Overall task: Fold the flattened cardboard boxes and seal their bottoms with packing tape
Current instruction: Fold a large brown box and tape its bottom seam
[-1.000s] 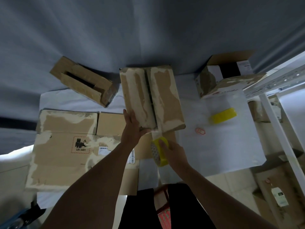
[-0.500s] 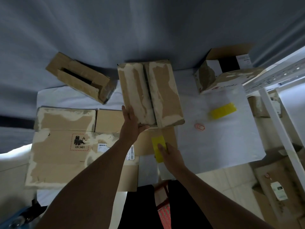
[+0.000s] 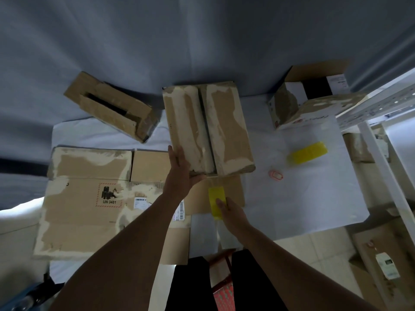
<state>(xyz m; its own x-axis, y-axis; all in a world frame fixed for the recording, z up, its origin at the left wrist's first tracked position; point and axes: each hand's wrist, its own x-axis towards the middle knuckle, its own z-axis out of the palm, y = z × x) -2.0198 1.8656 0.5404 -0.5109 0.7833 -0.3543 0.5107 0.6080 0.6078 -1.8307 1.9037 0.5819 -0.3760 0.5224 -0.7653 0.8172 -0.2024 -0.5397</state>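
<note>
A folded cardboard box [image 3: 226,129] stands bottom-up in the middle of the white table [image 3: 310,198], its two flaps meeting at a centre seam. My left hand [image 3: 180,173] grips its near left corner, thumb under the edge. My right hand [image 3: 229,209] holds a yellow roll of packing tape [image 3: 216,199] just below the box's near edge. A clear strip of tape runs from the roll up to the seam's near end. Flattened cardboard boxes [image 3: 89,198] lie stacked to the left.
Another folded box [image 3: 112,108] lies on its side at the back left. An open box [image 3: 312,97] sits at the back right. A second yellow tape roll [image 3: 306,152] and a small red object [image 3: 275,175] rest on the table. White shelving [image 3: 381,153] stands at the right.
My right hand has pulled the tape roll down and away from the box's near edge, drawing out tape. My left hand keeps its grip on the corner.
</note>
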